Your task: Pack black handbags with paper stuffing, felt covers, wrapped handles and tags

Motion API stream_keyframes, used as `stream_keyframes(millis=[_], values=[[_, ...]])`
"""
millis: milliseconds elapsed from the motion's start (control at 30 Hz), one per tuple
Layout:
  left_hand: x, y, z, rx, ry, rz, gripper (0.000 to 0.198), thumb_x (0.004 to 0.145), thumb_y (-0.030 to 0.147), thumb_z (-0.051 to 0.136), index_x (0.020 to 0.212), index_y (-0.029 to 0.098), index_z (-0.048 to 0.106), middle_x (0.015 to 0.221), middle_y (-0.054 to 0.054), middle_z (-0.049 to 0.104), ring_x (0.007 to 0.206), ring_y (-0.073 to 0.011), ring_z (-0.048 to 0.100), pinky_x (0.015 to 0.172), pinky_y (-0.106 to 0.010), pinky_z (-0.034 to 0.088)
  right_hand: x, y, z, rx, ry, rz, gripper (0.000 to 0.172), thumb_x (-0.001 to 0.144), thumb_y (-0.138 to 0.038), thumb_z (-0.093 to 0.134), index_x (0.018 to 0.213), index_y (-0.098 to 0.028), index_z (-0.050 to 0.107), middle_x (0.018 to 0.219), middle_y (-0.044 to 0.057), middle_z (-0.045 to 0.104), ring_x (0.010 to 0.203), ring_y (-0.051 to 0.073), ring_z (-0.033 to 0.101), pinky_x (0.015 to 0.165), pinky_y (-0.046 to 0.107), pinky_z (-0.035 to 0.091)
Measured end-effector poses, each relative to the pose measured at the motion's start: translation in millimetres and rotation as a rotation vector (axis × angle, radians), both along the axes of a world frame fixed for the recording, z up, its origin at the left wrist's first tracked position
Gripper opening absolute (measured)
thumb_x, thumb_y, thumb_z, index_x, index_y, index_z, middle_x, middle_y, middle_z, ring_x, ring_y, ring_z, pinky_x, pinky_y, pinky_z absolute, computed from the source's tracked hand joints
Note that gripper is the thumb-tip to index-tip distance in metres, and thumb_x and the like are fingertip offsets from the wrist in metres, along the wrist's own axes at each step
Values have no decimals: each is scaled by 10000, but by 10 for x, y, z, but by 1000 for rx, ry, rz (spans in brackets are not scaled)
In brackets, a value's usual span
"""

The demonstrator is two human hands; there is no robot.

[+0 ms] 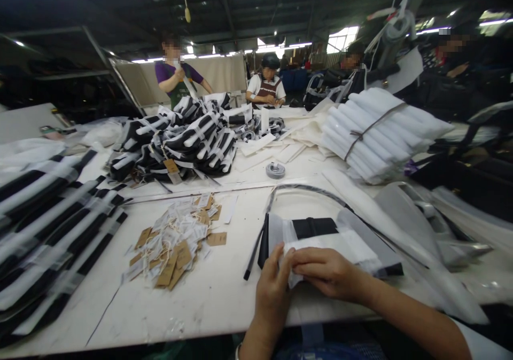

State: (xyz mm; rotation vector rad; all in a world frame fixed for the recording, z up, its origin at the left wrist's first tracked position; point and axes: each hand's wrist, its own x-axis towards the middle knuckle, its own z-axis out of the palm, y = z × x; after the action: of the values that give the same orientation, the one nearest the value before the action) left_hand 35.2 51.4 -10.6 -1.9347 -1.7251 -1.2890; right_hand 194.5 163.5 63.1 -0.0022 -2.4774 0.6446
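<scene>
A black bag (pixel 315 227) lies on the table in front of me, partly covered by a white wrapping sheet (pixel 352 247). Its long strap, sleeved in grey film (pixel 316 189), arches over the far side and hangs down at the left. At the bag's near left edge, my left hand (pixel 273 288) has its fingers closed on the white wrapping. My right hand (pixel 331 272) meets it from the right, fingertips pressed together on the same sheet. The exact fold under the fingers is hidden.
Left of the bag lies a pile of brown and white tags (pixel 180 248). Wrapped black bags are stacked at far left (pixel 56 232) and heaped behind (pixel 188 141). A grey coil (pixel 275 170) and a tied white bundle (pixel 372 130) sit farther back. Co-workers are across the table.
</scene>
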Motion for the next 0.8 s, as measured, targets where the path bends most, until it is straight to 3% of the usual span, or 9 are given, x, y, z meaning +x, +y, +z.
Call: stream_keyframes(millis=[167,300,367,433,500,567,667,800], values=[[-23,6,89,9,105,-83,445,947,69,489,1389,116,513,1334,-125,643,1382,-241,473,1056,-374,526,-12,-47,34,122,38,61,299,918,-38,468,1115,-110,682,1062,154,733,1071,201,679,955,311,565],[-35,-4,84,45,127,-94,385,974,71,434,1340,107,549,1227,-112,706,1278,-202,580,1039,-365,541,69,-106,130,45,34,105,206,923,-97,529,1033,-138,699,961,114,749,997,200,700,959,320,565],[-34,-9,72,56,148,-97,326,989,124,443,1282,99,584,1197,-126,717,1221,-208,622,1034,-387,545,109,-96,196,-74,13,44,158,934,-158,556,955,-181,711,883,76,753,885,177,719,872,277,590],[-27,-7,60,75,166,-96,289,988,130,439,1215,97,615,1181,-133,722,1191,-214,641,1036,-407,544,106,-30,248,-137,11,-112,180,950,-180,546,910,-209,720,851,50,759,825,164,724,801,254,594],[-14,1,51,96,177,-91,267,976,104,443,1165,96,631,1168,-131,728,1177,-212,649,1042,-410,539,39,95,258,-123,-3,-297,201,966,-207,530,980,-214,731,955,60,770,911,184,725,859,290,585],[2,10,44,107,185,-84,259,963,76,448,1134,96,642,1154,-122,734,1164,-207,655,1048,-405,534,-81,258,214,-82,-113,-387,259,966,-236,527,1145,-191,708,1153,102,736,1119,239,672,1003,382,531],[14,8,39,101,212,-76,254,969,81,445,1113,95,653,1131,-116,741,1146,-207,662,1050,-405,532,-288,499,88,-42,-417,-337,365,946,-253,540,1282,-162,653,1327,140,649,1320,317,531,1122,538,398],[-11,-40,43,65,265,-82,304,996,92,402,1176,83,646,1159,-122,731,1159,-212,654,1044,-417,535,-420,639,-11,-44,-567,-264,333,958,-268,528,1240,-190,686,1324,132,653,1307,323,544,1141,601,325]])
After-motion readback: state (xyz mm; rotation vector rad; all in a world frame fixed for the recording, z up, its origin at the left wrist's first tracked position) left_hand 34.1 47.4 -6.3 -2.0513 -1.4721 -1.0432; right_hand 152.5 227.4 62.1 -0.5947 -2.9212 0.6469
